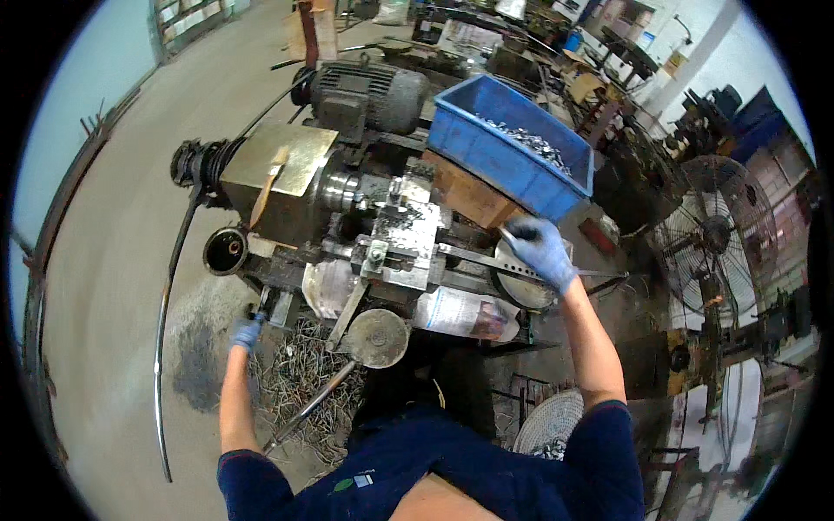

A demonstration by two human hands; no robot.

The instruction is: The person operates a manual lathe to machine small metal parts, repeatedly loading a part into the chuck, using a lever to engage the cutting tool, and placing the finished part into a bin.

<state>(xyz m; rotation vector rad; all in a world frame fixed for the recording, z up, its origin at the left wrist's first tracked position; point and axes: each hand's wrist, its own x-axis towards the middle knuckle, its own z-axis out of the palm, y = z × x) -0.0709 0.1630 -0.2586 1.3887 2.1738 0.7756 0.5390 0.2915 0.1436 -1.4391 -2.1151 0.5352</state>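
A small metal lathe stands in front of me, with a chuck on its left side. Low at its left end, my left hand is closed round a dark handle, partly hidden by the fingers. My right hand, in a blue-grey glove with dark fingertips, is pinched on a small pale metal piece. It hovers over a round pan, beside a flat bar with a row of holes. The left hand is gloved too.
A blue crate of small metal parts rests on a wooden block behind the right hand. A brush lies on the headstock cover; the motor sits behind. Metal shavings cover the floor below. A caged fan stands right.
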